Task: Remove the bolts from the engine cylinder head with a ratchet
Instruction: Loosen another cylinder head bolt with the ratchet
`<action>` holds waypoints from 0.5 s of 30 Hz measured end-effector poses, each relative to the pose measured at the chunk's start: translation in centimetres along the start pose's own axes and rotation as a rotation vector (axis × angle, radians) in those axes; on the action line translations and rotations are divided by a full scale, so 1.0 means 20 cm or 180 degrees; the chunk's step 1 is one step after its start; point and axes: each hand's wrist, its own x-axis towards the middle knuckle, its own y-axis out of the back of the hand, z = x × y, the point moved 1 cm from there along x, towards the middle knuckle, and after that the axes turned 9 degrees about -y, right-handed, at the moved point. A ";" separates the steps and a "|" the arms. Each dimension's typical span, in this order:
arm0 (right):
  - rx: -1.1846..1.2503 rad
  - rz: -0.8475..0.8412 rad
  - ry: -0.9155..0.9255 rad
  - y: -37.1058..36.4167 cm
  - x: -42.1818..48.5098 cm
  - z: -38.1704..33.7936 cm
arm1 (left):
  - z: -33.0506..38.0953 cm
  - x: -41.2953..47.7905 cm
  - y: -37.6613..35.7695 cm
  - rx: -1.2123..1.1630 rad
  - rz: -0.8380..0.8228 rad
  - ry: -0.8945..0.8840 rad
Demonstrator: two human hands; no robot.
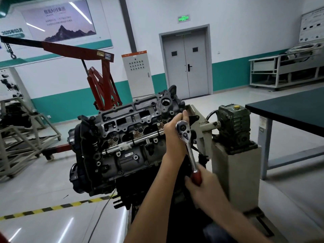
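Observation:
The engine cylinder head point(129, 123) sits tilted on a stand, its open top facing me with several bolts and valve holes showing. A chrome ratchet point(187, 142) with a red handle points down and right from the head's right end. My right hand point(205, 179) grips the red handle. My left hand point(175, 130) is curled around the part under the ratchet's head, at the cylinder head's right edge; what it holds there is hidden. A long chrome bar point(129, 144) lies along the cylinder head.
A grey gearbox point(233, 123) on a pedestal stands right of the engine. A dark green workbench point(289, 109) is at far right. A red engine hoist point(101, 81) stands behind, metal frames point(19, 135) at left, yellow-black floor tape point(52, 207) below.

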 end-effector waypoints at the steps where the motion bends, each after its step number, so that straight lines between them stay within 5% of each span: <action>1: 0.0250 -0.0150 -0.0108 -0.06 -0.02 -0.01 | 0.00 0.00 0.00 0.0042 0.0031 -0.0038; 3: 0.0234 -0.0217 -0.0127 -0.07 -0.01 -0.02 | -0.01 0.00 0.00 0.0076 -0.0012 -0.0027; 6: -0.0850 0.0028 0.0285 0.18 0.10 -0.02 | -0.02 0.01 0.03 0.0087 -0.0352 0.0086; 11: -0.2650 -0.0366 0.1018 0.58 0.39 -0.11 | -0.01 0.10 0.10 0.0520 -0.1222 -0.0099; 15: -0.2966 -0.0164 0.1452 0.65 0.49 -0.18 | 0.01 0.12 0.11 0.0470 -0.1349 -0.0081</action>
